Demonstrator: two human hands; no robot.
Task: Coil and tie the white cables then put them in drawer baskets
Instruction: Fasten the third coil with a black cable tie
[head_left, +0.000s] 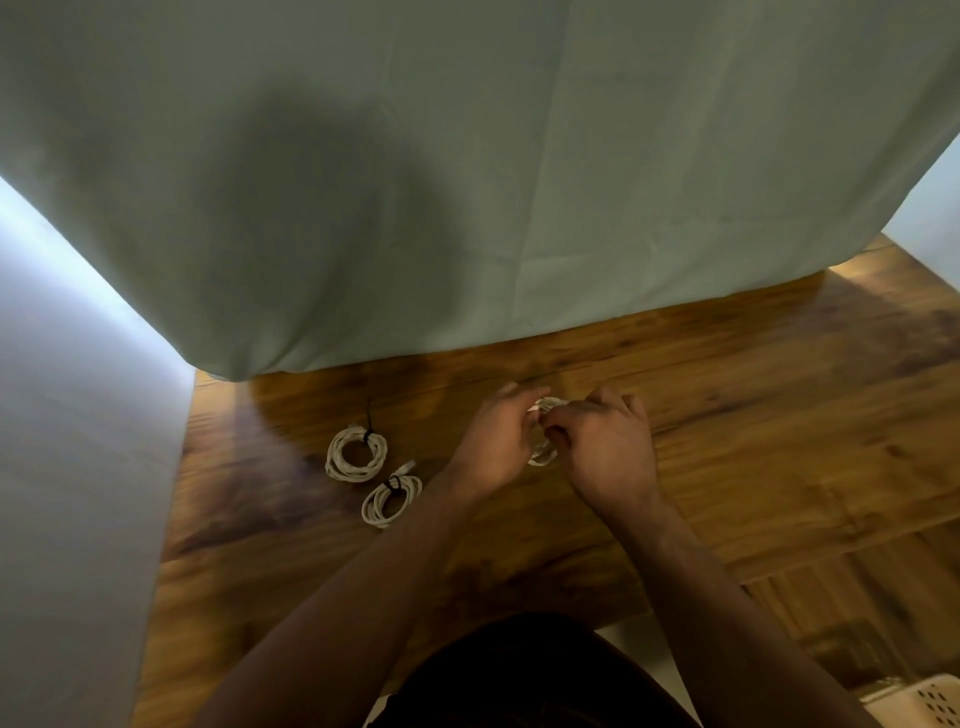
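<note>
My left hand (493, 441) and right hand (602, 441) pinch the white coil (543, 457) between them. Risk: loops springing loose if either pinch relaxes before tying. Two tied coils (356, 453) lie left of my grip.

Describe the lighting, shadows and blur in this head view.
Head view: dim, warm light; a broad soft shadow on the grey cloth; glare on the wooden table by the cloth's far right corner; straight edges bowed by the wide-angle lens; both hands slightly soft.
</note>
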